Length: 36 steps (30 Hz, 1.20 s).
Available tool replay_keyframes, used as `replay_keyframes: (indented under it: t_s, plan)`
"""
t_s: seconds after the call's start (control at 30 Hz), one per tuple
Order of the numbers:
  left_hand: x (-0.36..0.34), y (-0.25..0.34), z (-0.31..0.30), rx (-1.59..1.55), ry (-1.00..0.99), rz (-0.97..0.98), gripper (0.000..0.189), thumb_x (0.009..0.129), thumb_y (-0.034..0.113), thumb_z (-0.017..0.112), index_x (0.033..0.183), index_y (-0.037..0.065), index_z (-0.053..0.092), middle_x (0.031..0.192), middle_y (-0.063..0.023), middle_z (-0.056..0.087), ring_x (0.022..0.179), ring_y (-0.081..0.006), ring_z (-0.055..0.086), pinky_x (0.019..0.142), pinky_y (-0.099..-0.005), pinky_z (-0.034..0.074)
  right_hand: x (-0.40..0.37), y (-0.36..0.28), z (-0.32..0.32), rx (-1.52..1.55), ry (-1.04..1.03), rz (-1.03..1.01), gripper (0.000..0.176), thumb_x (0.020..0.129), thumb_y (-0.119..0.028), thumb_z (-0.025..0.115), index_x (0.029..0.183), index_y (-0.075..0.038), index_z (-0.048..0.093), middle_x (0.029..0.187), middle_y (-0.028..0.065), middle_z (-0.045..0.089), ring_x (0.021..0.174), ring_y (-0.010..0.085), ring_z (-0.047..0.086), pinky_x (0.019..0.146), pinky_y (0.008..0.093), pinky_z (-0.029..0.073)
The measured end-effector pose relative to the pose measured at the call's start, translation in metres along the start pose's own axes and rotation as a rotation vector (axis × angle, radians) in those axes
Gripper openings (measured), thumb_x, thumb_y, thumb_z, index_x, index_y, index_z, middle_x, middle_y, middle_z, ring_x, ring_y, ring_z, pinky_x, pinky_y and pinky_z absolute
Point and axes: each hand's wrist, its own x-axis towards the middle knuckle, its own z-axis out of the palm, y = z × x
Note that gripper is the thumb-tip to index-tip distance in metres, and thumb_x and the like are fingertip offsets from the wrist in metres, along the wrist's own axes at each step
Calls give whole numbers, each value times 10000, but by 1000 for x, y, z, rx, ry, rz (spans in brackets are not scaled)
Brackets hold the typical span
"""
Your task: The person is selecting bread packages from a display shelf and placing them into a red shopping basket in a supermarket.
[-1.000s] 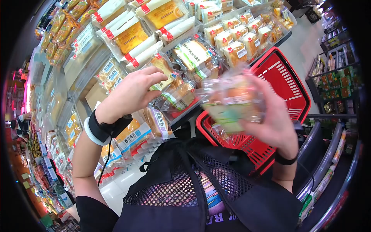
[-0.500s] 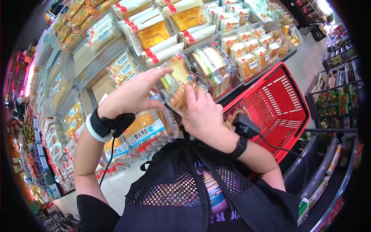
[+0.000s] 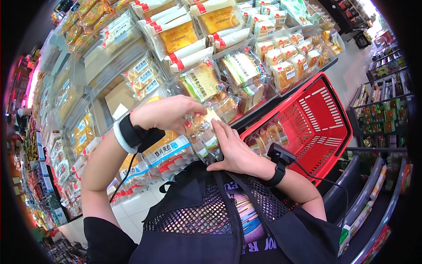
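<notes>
Close to my body I have a clear bag of sliced bread (image 3: pixel 203 137) between both hands. My left hand (image 3: pixel 169 113) grips its upper left side, with the fingers curled over the top. Along the right side lies my right hand (image 3: pixel 237 152), fingers on the wrapper and thumb near the lower end. Just beyond the bag, a pack of toast with a green label (image 3: pixel 202 81) rests on the shelf, and a similar toast pack (image 3: pixel 241 68) lies to its right. The underside of the held bag is hidden.
A red shopping basket (image 3: pixel 317 127) stands at the right with a bread pack (image 3: pixel 268 137) inside. Trays of wrapped cakes (image 3: pixel 143 77) and small sandwich packs (image 3: pixel 285 72) fill the display. Wrapped loaves (image 3: pixel 169 152) lie below my left hand. Cables hang from both wrists.
The bag of bread has come toward my body and turned between my hands. My left hand has lowered and closed on it. The green-labelled toast on the shelf is now uncovered.
</notes>
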Motion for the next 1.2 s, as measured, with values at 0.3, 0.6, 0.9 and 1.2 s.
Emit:
replay_keyframes:
  t_s: [0.3, 0.6, 0.9, 1.2]
  plan:
    - [0, -2, -3, -78, -68, 18, 608, 602, -31, 765, 1167, 40, 553, 1157, -139, 569, 1097, -329, 542, 898, -390, 464, -6, 7, -2, 72, -9, -69, 1086, 599, -279, 854, 1424, 13, 211, 1385, 261, 325, 1212, 452, 386, 1016, 455, 377]
    - [2, -11, -3, 17, 18, 2, 572, 616, -62, 730, 1154, 30, 557, 1105, -140, 580, 1074, -350, 550, 882, -401, 467, 22, 33, 19, 59, 11, 8, 935, 693, -111, 758, 1414, 39, 182, 1331, 336, 318, 1178, 492, 425, 987, 471, 394]
    - [-9, -12, -4, -18, 65, -35, 577, 663, -23, 719, 1211, 50, 551, 1163, -144, 570, 1084, -350, 544, 914, -415, 445, 28, 33, 27, -85, 165, -8, 780, 742, -8, 640, 1396, 53, 219, 1304, 296, 341, 1076, 452, 502, 908, 453, 452]
    - [7, -12, 4, -107, 31, -20, 375, 765, 192, 728, 1087, 28, 627, 1088, -151, 610, 1023, -328, 585, 877, -404, 460, 20, 30, 16, -26, 31, 17, 858, 704, -51, 730, 1381, 77, 218, 1337, 301, 319, 1107, 468, 498, 905, 453, 462]
